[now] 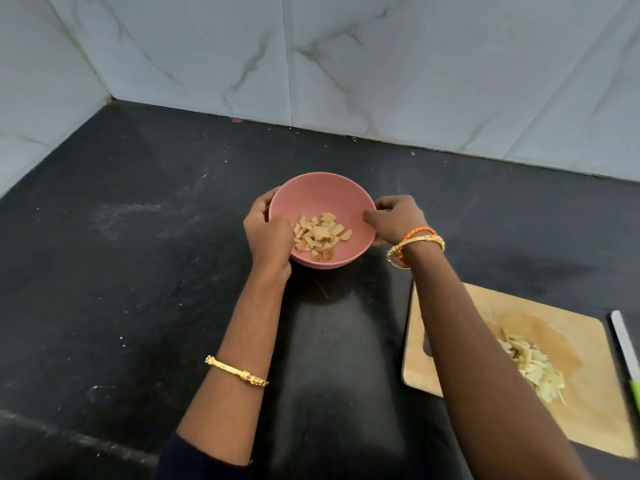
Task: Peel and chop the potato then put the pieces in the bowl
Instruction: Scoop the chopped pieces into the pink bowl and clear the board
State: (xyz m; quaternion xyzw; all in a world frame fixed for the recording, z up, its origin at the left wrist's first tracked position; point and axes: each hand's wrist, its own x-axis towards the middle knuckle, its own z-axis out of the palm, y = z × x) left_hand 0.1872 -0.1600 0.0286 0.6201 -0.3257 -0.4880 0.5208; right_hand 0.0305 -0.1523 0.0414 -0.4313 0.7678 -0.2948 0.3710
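A pink bowl (pixel 322 199) is on the black counter at mid-frame, tilted toward me. Several pale chopped potato pieces (pixel 320 237) lie in its bottom. My left hand (pixel 268 233) grips the bowl's left rim with the fingers curled over it. On the opposite side, my right hand (pixel 398 218) grips the right rim. A wooden cutting board (pixel 571 327) lies at the right, partly hidden by my right forearm. A heap of pale potato peels (pixel 533 368) rests on the board.
A knife (pixel 625 344) with a grey blade and green handle lies along the board's right edge, cut off by the frame. The black counter (pixel 138 254) runs left and toward me. Marble-tiled walls (pixel 381 64) close the back and left corner.
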